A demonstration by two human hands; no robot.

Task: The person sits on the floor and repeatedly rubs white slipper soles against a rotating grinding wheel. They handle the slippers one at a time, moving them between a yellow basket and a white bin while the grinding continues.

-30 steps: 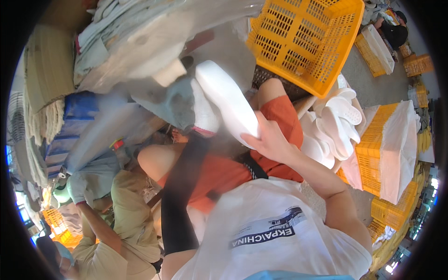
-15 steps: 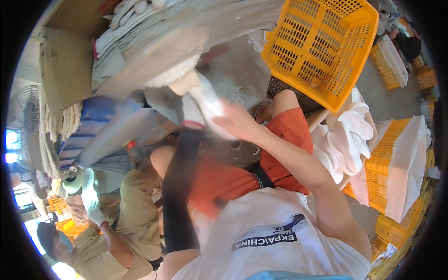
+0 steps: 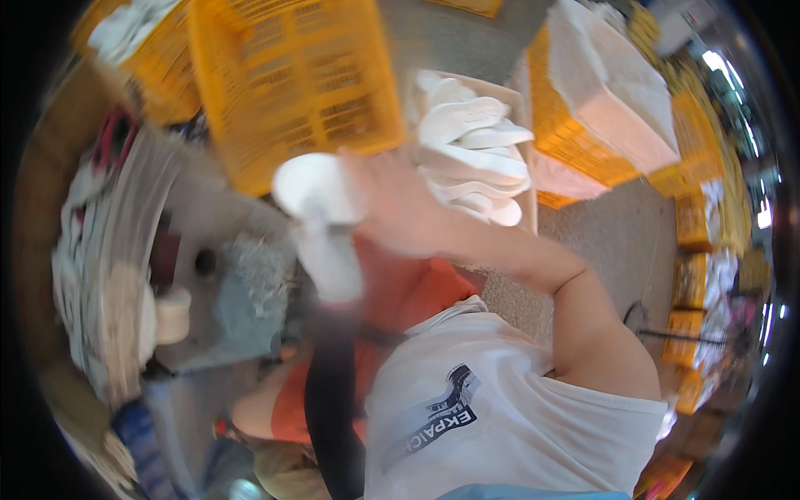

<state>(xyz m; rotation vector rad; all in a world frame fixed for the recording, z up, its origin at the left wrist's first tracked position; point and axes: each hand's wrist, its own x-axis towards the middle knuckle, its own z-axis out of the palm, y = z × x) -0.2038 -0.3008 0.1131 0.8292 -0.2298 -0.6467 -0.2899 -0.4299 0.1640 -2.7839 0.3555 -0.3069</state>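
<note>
My right hand point(image 3: 396, 204) is raised in front of me, shut on a long white shoe sole point(image 3: 321, 221). The sole's rounded end points up and its other end hangs down over my orange shorts point(image 3: 408, 292). The picture is motion-blurred. Just above the hand is a yellow plastic crate point(image 3: 292, 83). To the right of the hand, a pile of white soles point(image 3: 471, 150) lies in a pale box. My left hand is not visible.
Yellow crates point(image 3: 583, 150) holding a white bag point(image 3: 625, 92) stand at the upper right, with more crates point(image 3: 692, 275) along the right edge. Stacks of flat pale sheets point(image 3: 117, 283) and a pale roll point(image 3: 172, 314) lie on the left. The grey floor point(image 3: 608, 225) shows on the right.
The view has swung, so the yellow crate now sits at the upper left and the sole pile at centre top. My right hand still holds the white sole. The gloved person at lower left is gone.
</note>
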